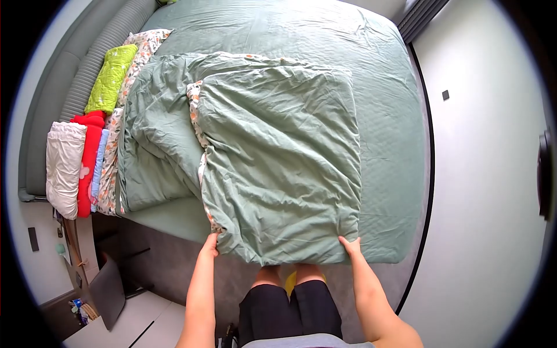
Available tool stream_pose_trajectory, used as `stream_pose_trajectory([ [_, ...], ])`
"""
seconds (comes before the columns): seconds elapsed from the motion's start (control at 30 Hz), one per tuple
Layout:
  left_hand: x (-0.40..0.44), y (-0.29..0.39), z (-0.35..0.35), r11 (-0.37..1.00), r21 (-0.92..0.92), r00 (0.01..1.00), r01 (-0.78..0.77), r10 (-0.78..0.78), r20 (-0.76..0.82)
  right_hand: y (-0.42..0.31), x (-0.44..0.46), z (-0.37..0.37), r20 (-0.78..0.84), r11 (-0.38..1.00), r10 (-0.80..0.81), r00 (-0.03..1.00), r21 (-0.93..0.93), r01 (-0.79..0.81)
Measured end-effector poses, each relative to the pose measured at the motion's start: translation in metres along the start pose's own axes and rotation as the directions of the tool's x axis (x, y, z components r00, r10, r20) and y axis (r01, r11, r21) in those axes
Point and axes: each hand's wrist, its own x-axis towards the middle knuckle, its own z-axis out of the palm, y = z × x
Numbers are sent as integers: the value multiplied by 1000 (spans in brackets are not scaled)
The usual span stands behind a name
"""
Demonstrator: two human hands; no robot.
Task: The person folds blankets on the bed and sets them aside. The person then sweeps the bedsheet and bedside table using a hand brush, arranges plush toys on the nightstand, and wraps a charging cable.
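Note:
A green duvet [278, 151] with a floral underside lies partly folded over itself on the bed. Its near left corner is gripped by my left hand [210, 245], fingers closed on the fabric where a strip of floral lining shows. My right hand [350, 246] pinches the near right corner, thumb on top and the other fingers hidden beneath the cloth. Between my hands the near edge sags slightly over the mattress side. Wrinkles run across the top layer. Beneath and left of it, more of the duvet lies crumpled.
A green fitted sheet [389, 151] covers the bed. Toward the grey headboard [52, 87] lie a lime pillow [113, 78], a floral pillow [148, 43], a red folded item [90, 168] and a white folded item [65, 165]. A chair [107, 290] stands lower left.

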Motion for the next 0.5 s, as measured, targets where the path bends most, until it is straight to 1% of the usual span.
stream_pose_trajectory([
  [0.03,-21,9,16,995,-85,999,47,-46,11,6,17,-2,195,984,-52,980,177,17],
  [0.07,-36,18,32,981,-168,995,95,-91,30,-14,20,-10,231,959,-120,965,279,53],
  [0.1,-41,31,48,998,-43,999,50,-51,-11,-47,20,-25,260,923,-188,947,375,80],
  [0.13,-16,44,53,997,-40,989,66,-59,136,-74,38,-42,311,925,-173,934,378,46],
  [0.17,-71,88,113,989,-125,969,79,-47,241,-123,29,-75,218,921,-223,950,365,133],
  [0.2,-81,118,146,986,-148,962,-73,109,250,-159,32,-107,226,877,-288,931,454,161],
  [0.23,-118,160,195,973,-199,943,-116,172,287,-204,13,-151,170,856,-349,922,458,239],
  [0.27,-149,190,230,905,-276,826,-324,413,383,-239,-7,-196,125,812,-413,902,499,303],
  [0.3,-170,215,245,812,-351,642,-467,584,497,-260,-20,-237,18,764,-479,878,500,407],
  [0.33,-186,237,252,773,-457,650,-439,625,432,-265,-9,-269,-97,707,-513,853,515,484],
  [0.37,-210,254,253,760,-530,547,-377,644,535,-273,-42,-305,-92,645,-600,795,531,549],
  [0.4,-224,262,245,751,-559,511,-352,654,557,-267,-48,-328,-101,580,-649,754,576,576],
  [0.43,-227,259,233,730,-566,516,-385,678,524,-254,-48,-338,-134,545,-647,750,607,579],
  [0.47,-223,253,217,718,-554,554,-422,688,470,-237,-49,-344,-167,508,-643,747,636,580],
  [0.5,-209,238,200,722,-506,628,-472,678,382,-217,-47,-344,-201,510,-601,774,649,564],
])
